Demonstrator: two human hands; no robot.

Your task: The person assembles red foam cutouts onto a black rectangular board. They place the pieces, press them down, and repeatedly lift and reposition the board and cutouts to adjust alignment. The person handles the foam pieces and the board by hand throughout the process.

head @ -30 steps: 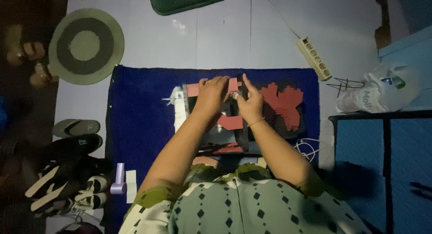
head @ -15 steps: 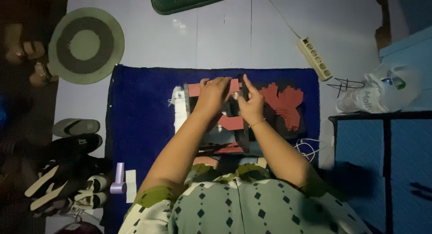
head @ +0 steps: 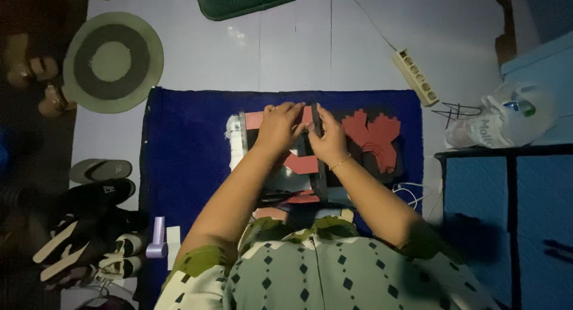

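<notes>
Pretty much nothing has moved since half a second back. My left hand (head: pixel 279 126) and right hand (head: pixel 325 140) stay pressed flat, fingers spread, on the red paper piece (head: pixel 301 162) lying mid-mat (head: pixel 185 161). What's under my palms is hidden, too dim.

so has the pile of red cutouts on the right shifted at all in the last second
No. The pile of red cutouts lies at the same spot on the blue mat, just right of the right hand, as before.

paper shapes (head: pixel 373 140) right of both hands (head: pixel 304 134)
</notes>
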